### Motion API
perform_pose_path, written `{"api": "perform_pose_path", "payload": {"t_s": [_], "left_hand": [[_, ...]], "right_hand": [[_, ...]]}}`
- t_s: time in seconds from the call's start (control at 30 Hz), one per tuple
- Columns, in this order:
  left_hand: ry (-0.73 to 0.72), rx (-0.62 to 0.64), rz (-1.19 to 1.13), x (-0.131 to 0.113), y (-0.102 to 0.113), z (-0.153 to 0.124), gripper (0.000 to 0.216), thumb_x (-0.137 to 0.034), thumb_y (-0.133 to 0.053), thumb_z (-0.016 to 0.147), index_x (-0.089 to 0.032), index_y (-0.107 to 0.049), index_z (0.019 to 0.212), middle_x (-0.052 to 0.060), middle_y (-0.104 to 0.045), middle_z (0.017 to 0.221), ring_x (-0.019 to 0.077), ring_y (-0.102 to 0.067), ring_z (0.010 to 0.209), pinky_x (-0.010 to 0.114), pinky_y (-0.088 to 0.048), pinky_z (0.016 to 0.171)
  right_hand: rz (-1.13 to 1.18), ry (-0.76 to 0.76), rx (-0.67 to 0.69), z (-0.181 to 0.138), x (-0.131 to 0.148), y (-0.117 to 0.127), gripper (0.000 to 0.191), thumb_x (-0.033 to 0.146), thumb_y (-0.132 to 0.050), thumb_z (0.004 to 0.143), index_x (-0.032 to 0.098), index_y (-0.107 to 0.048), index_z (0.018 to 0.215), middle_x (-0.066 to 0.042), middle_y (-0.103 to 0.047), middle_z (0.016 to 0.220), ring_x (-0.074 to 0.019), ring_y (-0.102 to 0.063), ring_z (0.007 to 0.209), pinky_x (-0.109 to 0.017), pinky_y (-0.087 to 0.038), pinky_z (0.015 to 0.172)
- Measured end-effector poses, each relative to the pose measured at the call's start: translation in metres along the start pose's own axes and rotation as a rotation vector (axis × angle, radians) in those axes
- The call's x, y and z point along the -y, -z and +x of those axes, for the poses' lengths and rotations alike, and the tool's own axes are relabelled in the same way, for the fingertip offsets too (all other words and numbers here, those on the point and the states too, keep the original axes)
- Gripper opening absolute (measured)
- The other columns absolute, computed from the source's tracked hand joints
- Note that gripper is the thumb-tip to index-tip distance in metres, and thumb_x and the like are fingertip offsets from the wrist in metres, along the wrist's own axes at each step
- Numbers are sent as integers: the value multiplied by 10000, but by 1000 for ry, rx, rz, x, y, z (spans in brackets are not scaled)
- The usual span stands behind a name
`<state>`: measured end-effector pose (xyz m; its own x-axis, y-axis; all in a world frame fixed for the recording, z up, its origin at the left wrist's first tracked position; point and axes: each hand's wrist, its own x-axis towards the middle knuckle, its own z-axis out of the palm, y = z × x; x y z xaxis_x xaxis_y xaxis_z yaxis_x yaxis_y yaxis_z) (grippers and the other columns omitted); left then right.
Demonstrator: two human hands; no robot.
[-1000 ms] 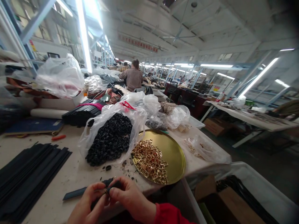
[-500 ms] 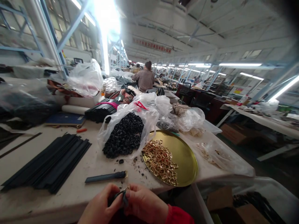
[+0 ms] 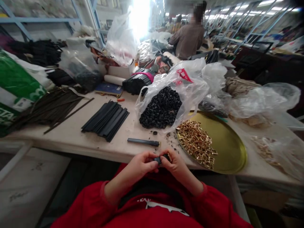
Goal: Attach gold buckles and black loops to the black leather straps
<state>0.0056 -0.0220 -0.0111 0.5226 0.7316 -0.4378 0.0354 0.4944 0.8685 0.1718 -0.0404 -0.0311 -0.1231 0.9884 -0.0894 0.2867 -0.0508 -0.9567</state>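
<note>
Just off the table's front edge, my left hand (image 3: pixel 142 163) and my right hand (image 3: pixel 175 163) pinch a short dark strap (image 3: pixel 157 160) between them. A bit of gold metal, like a buckle, shows by my right fingers; most of the strap is hidden. Past my hands lies another black strap (image 3: pixel 142 142) with a gold buckle at its right end. A single black loop (image 3: pixel 155 133) rests near it. Many more black loops (image 3: pixel 160 109) fill an open clear plastic bag (image 3: pixel 190 91). Gold buckles (image 3: pixel 197 142) are heaped on the left side of a round gold tray (image 3: pixel 229 145).
Flat black strips (image 3: pixel 105 120) lie stacked on the table at left, with long brown strips (image 3: pixel 54 104) beyond. A banded black bundle (image 3: pixel 136 83), a blue book (image 3: pixel 109 88) and more plastic bags crowd the back. Another person (image 3: pixel 188 38) stands farther off, facing away.
My view has tilted down and turned left, so my forearms and red sleeves show. Both hands still hold the strap, now turned so its end points left.
</note>
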Motion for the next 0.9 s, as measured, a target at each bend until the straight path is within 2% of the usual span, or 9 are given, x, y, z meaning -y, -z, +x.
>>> {"api": "perform_pose_path", "payload": {"t_s": [0.1, 0.23, 0.4, 0.5, 0.63, 0.7, 0.77, 0.83, 0.9], "left_hand": [[50, 32, -66, 9, 0, 2, 304, -270, -666, 673, -120, -581, 922, 32, -645, 796, 116, -598, 666, 248, -472, 663], [52, 66, -16, 8, -3, 0, 234, -203, -647, 664, -114, -597, 874, 23, -651, 763, 115, -596, 653, 233, -468, 643], [41, 106, 96, -1, 0, -7, 400, -214, -591, 716, -125, -522, 1100, 48, -657, 837, 149, -616, 727, 262, -470, 672], [12, 67, 225, -3, 1, -8, 368, -215, -568, 723, -124, -537, 1079, 46, -658, 813, 155, -613, 710, 256, -470, 641], [-57, 59, 334, -9, 0, -5, 376, -227, -533, 739, -133, -522, 1103, 38, -660, 831, 151, -609, 710, 232, -461, 609], [-57, 111, 486, -15, 1, -5, 282, -260, -492, 769, -129, -578, 1003, 17, -649, 726, 136, -590, 614, 209, -430, 537], [-59, 143, 668, -20, 4, -4, 248, -292, -430, 805, -133, -620, 820, 3, -610, 607, 125, -545, 515, 203, -382, 475], [-119, 114, 837, -22, 8, -1, 292, -292, -389, 829, -148, -614, 710, 7, -594, 574, 132, -529, 506, 215, -364, 479], [-223, 37, 985, -21, 13, 6, 266, -270, -401, 831, -159, -618, 722, 25, -618, 632, 155, -550, 573, 232, -379, 534]], "right_hand": [[-173, 83, 101, -7, 5, 4, 74, 235, -465, 791, 186, -516, 811, 42, -492, 608, -96, -432, 551, -211, -336, 517], [-380, 165, 194, -16, 9, 7, 92, 236, -435, 830, 187, -512, 818, -19, -584, 730, -137, -517, 652, -259, -392, 610], [-189, 100, 182, -22, 1, 4, 220, 317, -340, 903, 187, -463, 1032, -57, -606, 887, -162, -568, 803, -279, -445, 696], [-100, 119, 198, -22, -1, -1, 260, 338, -344, 907, 197, -444, 1102, -70, -594, 1013, -175, -563, 917, -295, -445, 775], [11, 114, 160, -22, 0, -7, 293, 379, -325, 911, 201, -441, 1112, -50, -603, 939, -167, -576, 852, -281, -453, 731], [19, 85, 108, -21, -1, -9, 316, 403, -327, 907, 200, -437, 1122, -27, -596, 839, -155, -572, 744, -270, -449, 668], [-10, 60, 31, -19, -4, -12, 331, 420, -327, 902, 197, -438, 1122, -8, -574, 765, -145, -552, 660, -265, -438, 627], [-50, 75, -20, -14, -8, -16, 331, 417, -311, 905, 196, -445, 1111, -18, -579, 794, -150, -559, 684, -273, -440, 648], [-124, 121, -27, -5, -12, -19, 322, 394, -297, 909, 191, -454, 1104, -48, -600, 875, -168, -579, 768, -291, -447, 703]]}}
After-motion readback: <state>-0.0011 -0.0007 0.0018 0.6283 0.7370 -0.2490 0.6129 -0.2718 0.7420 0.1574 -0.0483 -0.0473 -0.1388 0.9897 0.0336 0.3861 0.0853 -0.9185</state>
